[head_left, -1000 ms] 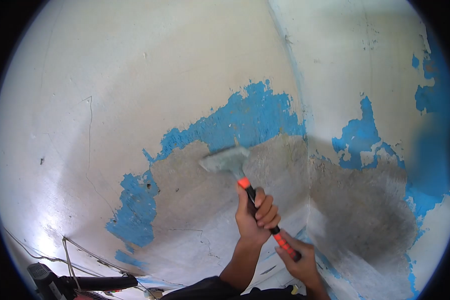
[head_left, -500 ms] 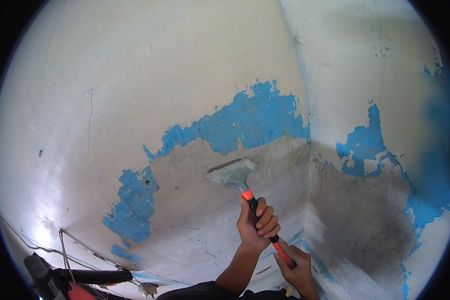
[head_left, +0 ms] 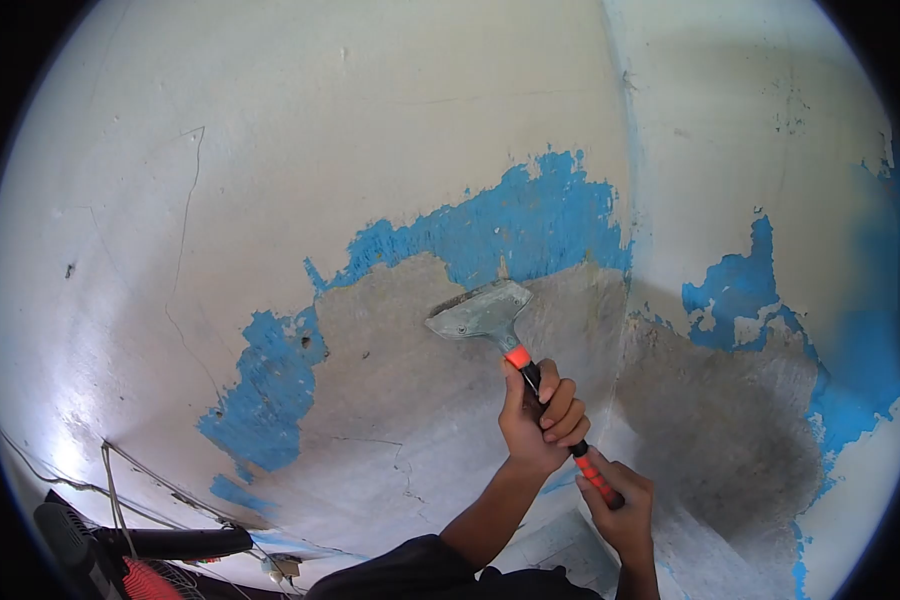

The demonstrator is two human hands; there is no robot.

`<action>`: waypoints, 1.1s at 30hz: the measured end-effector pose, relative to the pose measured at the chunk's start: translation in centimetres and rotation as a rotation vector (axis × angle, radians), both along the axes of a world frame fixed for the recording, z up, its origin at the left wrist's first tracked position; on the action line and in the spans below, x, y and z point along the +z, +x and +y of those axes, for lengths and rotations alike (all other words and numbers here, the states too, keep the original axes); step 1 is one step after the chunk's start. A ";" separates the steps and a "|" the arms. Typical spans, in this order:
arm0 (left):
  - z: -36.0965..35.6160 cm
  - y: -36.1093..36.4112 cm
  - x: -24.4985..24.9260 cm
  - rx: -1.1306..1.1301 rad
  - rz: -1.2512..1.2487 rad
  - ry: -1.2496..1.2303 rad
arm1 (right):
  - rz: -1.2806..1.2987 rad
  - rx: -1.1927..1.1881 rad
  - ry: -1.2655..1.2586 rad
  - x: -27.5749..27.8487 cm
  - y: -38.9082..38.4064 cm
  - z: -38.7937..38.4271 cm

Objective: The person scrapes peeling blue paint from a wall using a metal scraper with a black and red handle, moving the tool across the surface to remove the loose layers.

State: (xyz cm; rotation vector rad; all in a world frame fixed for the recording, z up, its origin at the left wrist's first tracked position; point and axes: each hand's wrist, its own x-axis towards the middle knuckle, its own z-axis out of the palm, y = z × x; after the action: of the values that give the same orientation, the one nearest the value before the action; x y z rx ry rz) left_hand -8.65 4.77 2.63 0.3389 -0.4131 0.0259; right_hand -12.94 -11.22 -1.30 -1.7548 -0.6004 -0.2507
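A long-handled paint scraper (head_left: 482,311) lies slantwise across the middle of the view, its wide dusty head towards the upper left. My left hand (head_left: 542,416) wraps round the black part of the handle, just below an orange band. Lower down, my right hand (head_left: 620,508) grips the orange-and-black end of the same handle. The scraper's head overlaps bare grey plaster (head_left: 380,345) on the wall, close under a ragged strip of blue paint (head_left: 515,225). Above the blue, cream paint (head_left: 390,120) covers the wall.
A wall corner runs down right of my hands; the side wall has another blue patch (head_left: 735,295) and bare grey plaster (head_left: 720,420). At the lower left stand a dark device with a black tube (head_left: 180,541), a red mesh part (head_left: 150,580) and loose cables (head_left: 120,500).
Both hands and the scraper have moved up and to the right, the scraper head now nearer the blue strip's lower edge. The camera view has shifted slightly.
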 end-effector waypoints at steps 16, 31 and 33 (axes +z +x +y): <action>0.3 -0.3 -0.9 -0.046 -0.054 0.032 | 0.000 0.005 0.035 -1.8 -0.9 0.5; 0.4 0.5 1.3 -0.045 -0.050 0.045 | -0.038 -0.018 0.030 -0.5 0.1 0.3; 0.1 0.7 0.6 -0.072 -0.072 0.020 | -0.046 -0.018 0.023 -0.4 0.1 0.1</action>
State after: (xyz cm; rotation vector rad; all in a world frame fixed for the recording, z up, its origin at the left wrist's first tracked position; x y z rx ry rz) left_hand -7.94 4.90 3.23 0.3437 -0.4968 -0.0362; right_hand -12.84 -11.17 -1.73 -1.7369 -0.6124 -0.3102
